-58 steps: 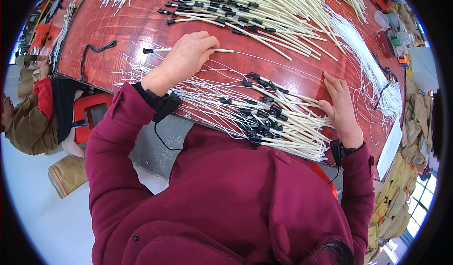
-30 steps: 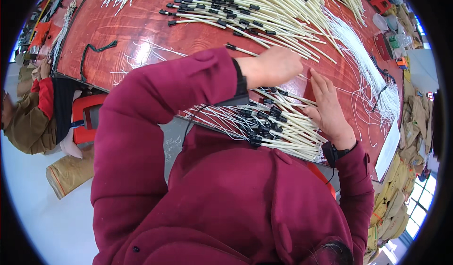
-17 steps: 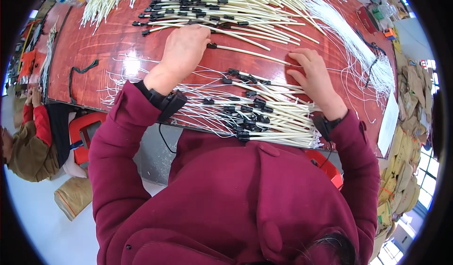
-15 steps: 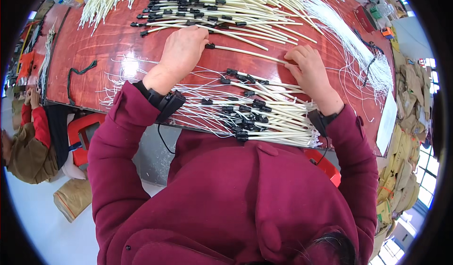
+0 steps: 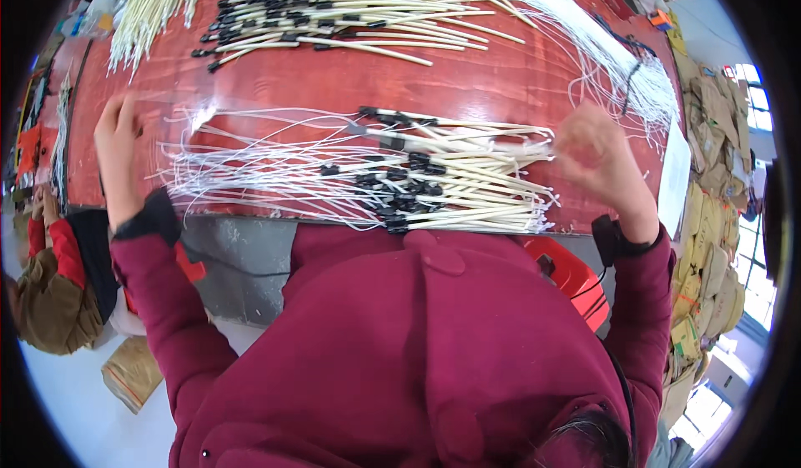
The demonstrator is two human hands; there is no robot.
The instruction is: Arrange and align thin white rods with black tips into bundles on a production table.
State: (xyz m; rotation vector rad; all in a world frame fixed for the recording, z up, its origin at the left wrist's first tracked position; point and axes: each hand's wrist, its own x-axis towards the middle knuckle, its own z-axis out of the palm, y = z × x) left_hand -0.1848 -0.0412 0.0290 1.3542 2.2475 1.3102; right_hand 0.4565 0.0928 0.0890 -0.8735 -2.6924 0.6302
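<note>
My left hand [image 5: 119, 147] is raised over the left side of the red table, beyond the ends of several thin white wires [image 5: 250, 163]. Its fingers point away from me; a faint smeared streak runs rightward from the fingertips. My right hand [image 5: 596, 151] is curled and blurred by motion at the right end of the near bundle. That bundle holds pale yellow tubes [image 5: 476, 184] with black connectors [image 5: 421, 163] at their left ends, the wires running left from them. A blurred pale tube [image 5: 496, 146] lies on top, its right end close to my right fingers.
Farther off lies a large heap of pale tubes with black connectors [image 5: 334, 17]. More pale tubes [image 5: 154, 9] are at the far left, and a tied bundle of white wires [image 5: 617, 59] at the far right. A white sheet [image 5: 674, 176] is at the table's right edge. Another person [image 5: 58, 284] sits at the left.
My left hand has moved far left and my right hand right and nearer me. The single tube they were at by the far heap is gone from there; a blurred one shows over the near bundle.
</note>
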